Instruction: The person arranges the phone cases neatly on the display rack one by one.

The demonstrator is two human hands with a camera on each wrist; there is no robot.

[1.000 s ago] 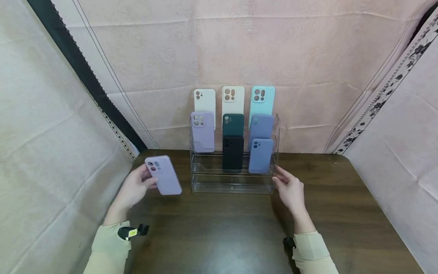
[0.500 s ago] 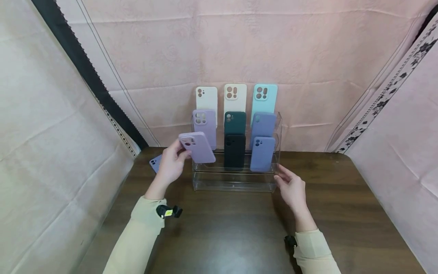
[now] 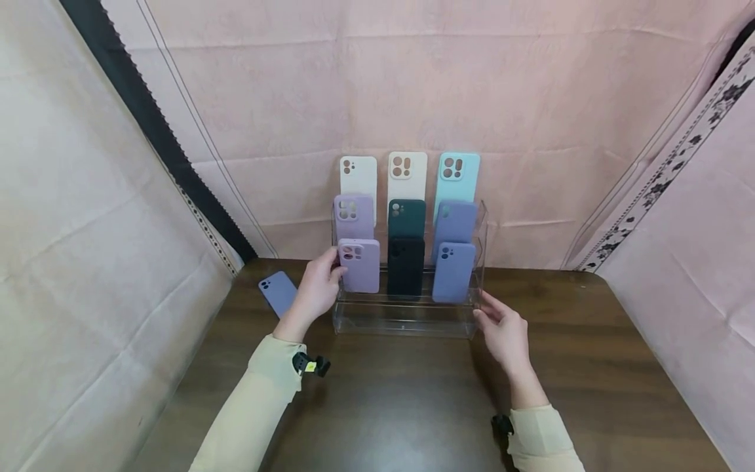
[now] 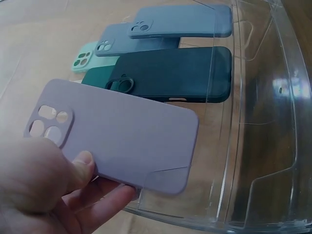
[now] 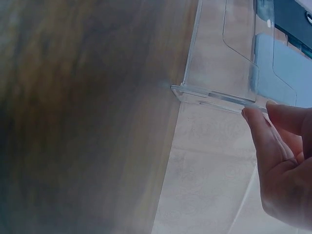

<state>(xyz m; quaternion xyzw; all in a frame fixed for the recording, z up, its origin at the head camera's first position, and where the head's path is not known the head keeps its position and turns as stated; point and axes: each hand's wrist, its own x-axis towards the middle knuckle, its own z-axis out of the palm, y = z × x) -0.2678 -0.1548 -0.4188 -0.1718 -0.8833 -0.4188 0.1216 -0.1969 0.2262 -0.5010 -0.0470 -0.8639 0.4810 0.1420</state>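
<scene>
My left hand point(image 3: 318, 285) pinches the left edge of a lilac phone case point(image 3: 361, 269), thumb in front and fingers behind. The case stands nearly upright at the left of a clear stepped display rack point(image 3: 407, 322), in front of another lilac case point(image 3: 354, 216). In the left wrist view, the held case point(image 4: 126, 136) overlaps the rack's clear front lip; whether its lower edge rests on the step is hard to tell. At the rack's right side, my right hand point(image 3: 506, 334) grips the side wall between thumb and fingers. Beside my left wrist, a blue phone case point(image 3: 277, 290) lies on the table.
White point(image 3: 358, 180), cream point(image 3: 407, 176) and turquoise cases point(image 3: 457, 177) fill the back row. Dark green point(image 3: 407, 218), black-looking point(image 3: 406, 267) and blue cases point(image 3: 453, 272) stand ahead of them. The brown table point(image 3: 401, 400) meets pale cloth point(image 3: 531, 131) behind the rack.
My left hand has carried the lilac case rightward from over the table to the rack's left column and stood it up. The blue case on the table has come into view. The right hand stays put.
</scene>
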